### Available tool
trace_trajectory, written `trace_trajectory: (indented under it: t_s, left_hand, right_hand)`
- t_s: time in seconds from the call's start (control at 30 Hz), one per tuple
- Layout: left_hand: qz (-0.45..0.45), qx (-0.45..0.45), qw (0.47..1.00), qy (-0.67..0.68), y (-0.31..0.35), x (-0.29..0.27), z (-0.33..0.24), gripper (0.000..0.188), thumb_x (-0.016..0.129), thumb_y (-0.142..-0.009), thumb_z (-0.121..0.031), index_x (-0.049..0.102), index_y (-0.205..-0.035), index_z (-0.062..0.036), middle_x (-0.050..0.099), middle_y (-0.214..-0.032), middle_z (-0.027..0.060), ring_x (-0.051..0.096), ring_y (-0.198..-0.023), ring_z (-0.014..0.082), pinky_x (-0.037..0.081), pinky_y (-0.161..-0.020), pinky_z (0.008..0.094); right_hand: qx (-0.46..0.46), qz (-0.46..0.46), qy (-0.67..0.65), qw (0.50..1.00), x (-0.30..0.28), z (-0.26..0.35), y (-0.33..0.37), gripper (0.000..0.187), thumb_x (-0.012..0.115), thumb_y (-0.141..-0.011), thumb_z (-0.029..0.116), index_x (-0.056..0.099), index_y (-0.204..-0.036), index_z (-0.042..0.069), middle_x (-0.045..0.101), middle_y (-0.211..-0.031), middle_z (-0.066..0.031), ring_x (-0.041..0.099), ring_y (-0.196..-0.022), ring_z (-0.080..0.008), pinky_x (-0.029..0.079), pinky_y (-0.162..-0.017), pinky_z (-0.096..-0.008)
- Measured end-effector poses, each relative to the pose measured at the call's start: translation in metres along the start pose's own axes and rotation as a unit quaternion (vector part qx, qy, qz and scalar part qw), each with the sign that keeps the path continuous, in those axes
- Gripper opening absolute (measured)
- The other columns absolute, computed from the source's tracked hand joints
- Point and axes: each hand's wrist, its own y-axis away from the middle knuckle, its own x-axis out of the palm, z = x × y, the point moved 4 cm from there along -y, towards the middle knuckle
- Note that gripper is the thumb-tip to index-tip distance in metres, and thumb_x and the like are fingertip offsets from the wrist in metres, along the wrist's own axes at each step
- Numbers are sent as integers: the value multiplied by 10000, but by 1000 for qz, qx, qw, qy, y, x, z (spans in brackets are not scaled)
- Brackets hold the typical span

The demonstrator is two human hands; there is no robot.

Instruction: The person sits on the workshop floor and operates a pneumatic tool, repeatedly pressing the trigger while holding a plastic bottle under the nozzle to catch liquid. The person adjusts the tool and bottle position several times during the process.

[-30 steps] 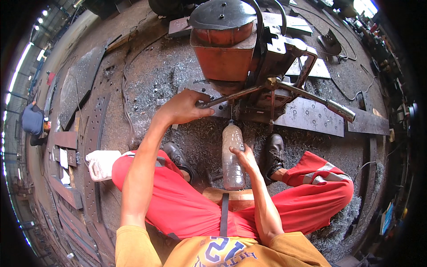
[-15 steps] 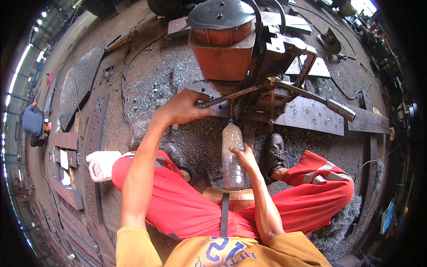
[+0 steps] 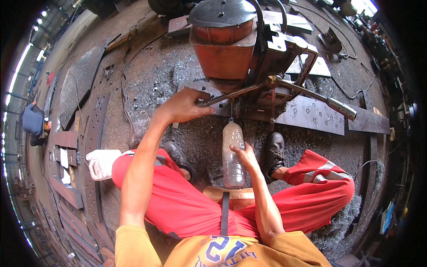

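Note:
An orange-red drilling machine with a black round top stands on a drilled metal plate in front of me. My left hand is closed round the near left end of its feed handle, a metal bar that slants across the machine. My right hand grips a cloudy clear plastic bottle between my legs. The bottle's narrow dark cap points at the machine's lower end, and a thin pale line shows just above it. What the line is I cannot make out.
Metal shavings litter the floor. A white jug stands by my left knee, and a wooden block lies between my thighs. Steel plates are spread at the left, where another person bends over. Cables run at the right.

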Motion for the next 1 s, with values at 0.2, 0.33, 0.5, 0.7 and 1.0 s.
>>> trace_trajectory:
  t_s: [0.2,0.33,0.5,0.7,1.0]
  left_hand:
    - [-4,0,1000,18,1,0,2,440,734,-869,-382,728,-1082,3,717,-883,210,661,-785,246,507,-743,374]
    - [-16,16,1000,9,0,0,3,435,735,-867,-376,729,-1085,0,722,-900,216,665,-787,251,510,-748,375]
    - [7,-7,1000,-2,-1,-1,0,452,738,-864,-381,724,-1100,5,730,-935,218,679,-809,267,517,-761,373]
    - [-10,7,1000,-8,1,1,5,516,729,-872,-402,703,-1142,38,730,-1011,231,701,-885,288,525,-812,367]
    - [-20,17,1000,-4,7,0,7,526,727,-866,-393,695,-1161,42,721,-1042,248,708,-933,304,527,-850,372]
  right_hand:
    - [-2,-25,8,1000,2,4,4,951,793,-788,393,379,-1455,-142,560,-1362,-312,586,-1238,-373,458,-1043,-403]
    - [-6,-8,-10,1000,3,-1,0,954,795,-786,391,374,-1464,-130,558,-1368,-309,585,-1243,-370,453,-1052,-404]
    - [-2,-1,-9,1000,3,1,2,955,791,-778,407,380,-1465,-114,562,-1367,-310,581,-1256,-371,444,-1064,-408]
    - [-83,-33,144,986,1,13,10,903,785,-766,434,426,-1435,-55,573,-1344,-324,585,-1251,-399,450,-1056,-436]
    - [-309,83,15,947,54,49,27,878,794,-713,151,371,-1476,55,563,-1377,-250,570,-1274,-371,459,-1072,-435]
